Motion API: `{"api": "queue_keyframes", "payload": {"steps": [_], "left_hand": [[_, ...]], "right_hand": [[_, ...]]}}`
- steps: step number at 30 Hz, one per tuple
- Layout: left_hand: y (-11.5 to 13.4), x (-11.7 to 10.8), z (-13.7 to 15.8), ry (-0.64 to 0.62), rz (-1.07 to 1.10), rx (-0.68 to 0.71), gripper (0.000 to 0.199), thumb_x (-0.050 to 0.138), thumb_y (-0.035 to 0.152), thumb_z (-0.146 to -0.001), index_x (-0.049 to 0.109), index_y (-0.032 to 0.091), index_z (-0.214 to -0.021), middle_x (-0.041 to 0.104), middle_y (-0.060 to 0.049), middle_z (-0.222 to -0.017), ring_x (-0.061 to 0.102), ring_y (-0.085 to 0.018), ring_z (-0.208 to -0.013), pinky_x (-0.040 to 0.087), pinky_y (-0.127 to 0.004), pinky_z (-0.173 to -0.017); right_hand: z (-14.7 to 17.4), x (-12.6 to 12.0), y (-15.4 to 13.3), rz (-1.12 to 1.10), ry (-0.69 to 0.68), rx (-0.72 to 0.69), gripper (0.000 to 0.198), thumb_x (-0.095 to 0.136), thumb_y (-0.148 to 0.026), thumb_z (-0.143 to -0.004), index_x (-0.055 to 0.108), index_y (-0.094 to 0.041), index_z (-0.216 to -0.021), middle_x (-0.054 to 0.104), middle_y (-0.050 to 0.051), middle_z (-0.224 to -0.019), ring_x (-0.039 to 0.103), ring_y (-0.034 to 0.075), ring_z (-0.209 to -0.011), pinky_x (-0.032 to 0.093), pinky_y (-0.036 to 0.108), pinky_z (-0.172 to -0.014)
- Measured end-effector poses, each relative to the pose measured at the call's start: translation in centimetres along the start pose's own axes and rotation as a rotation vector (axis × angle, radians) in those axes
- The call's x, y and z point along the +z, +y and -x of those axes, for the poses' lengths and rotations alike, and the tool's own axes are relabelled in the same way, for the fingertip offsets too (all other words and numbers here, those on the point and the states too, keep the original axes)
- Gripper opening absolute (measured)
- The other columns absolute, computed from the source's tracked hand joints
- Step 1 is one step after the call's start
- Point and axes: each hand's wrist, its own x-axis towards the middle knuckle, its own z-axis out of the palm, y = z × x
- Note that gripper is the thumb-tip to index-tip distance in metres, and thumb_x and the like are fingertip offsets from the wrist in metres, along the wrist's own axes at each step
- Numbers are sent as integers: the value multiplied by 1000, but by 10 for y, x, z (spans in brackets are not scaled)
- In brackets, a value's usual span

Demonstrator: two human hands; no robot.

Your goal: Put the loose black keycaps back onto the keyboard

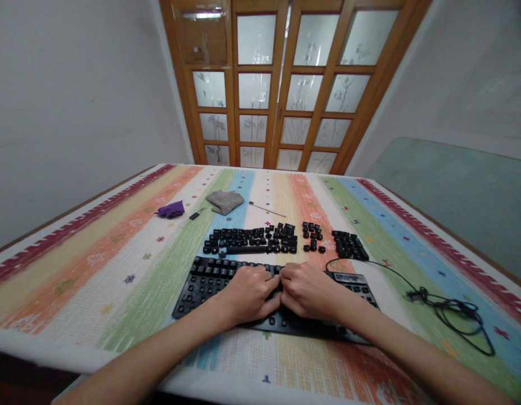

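Observation:
A black keyboard (pixel 193 297) lies in front of me, with caps on its upper left rows and bare key posts over much of the rest. My left hand (pixel 252 292) and my right hand (pixel 307 289) rest over its middle, fingers curled and fingertips meeting near the upper rows. Whatever is between the fingers is hidden by the hands. Just beyond the keyboard, loose black keycaps (pixel 247 236) are laid out in groups, with a long spacebar cap (pixel 245 250) along the near side. A smaller keycap group (pixel 350 246) sits on the right.
A grey cloth (pixel 225 201), a purple cloth (pixel 171 209), a small black object (pixel 194 216) and a thin rod (pixel 267 209) lie farther back on the striped tablecloth (pixel 142 281). The keyboard's cable (pixel 449 312) is coiled at right. A chair back (pixel 449 197) stands beyond the right edge.

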Motion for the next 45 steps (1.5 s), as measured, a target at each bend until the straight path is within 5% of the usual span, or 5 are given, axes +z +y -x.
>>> {"api": "queue_keyframes", "payload": {"steps": [9,16,23,34,45], "left_hand": [[5,7,3,30,4,-9,17,60,30,-89,63,16,-80,66,-5,-70,64,-20,-66,48,-29,-58],[6,13,9,113,7,-3,22,51,28,-94,65,13,-97,66,-5,-69,64,-19,-64,50,-29,-57],[4,12,9,254,17,63,29,48,22,-94,59,17,-68,58,-2,-58,56,-16,-54,44,-27,-51],[2,11,10,287,66,27,28,49,21,-93,61,17,-69,59,-2,-58,57,-15,-55,44,-26,-53],[-2,10,5,325,168,-153,22,56,30,-95,68,15,-105,70,-4,-73,65,-17,-61,51,-27,-59]], "right_hand": [[-8,-14,15,-89,9,57,22,55,-19,-79,71,-14,-66,69,8,-68,54,15,-57,24,30,-56],[-49,-16,79,-147,229,480,33,46,-24,-92,75,-14,-80,73,11,-87,62,20,-78,36,28,-66],[-82,8,121,-192,181,655,30,49,-18,-86,78,-11,-81,74,13,-76,62,19,-69,38,27,-61],[-91,17,122,-284,254,640,28,47,-18,-93,73,-7,-90,72,17,-94,61,22,-88,42,30,-80],[-9,-1,55,-640,337,369,23,52,-30,-95,71,-16,-94,73,5,-87,64,17,-76,45,27,-69]]}}
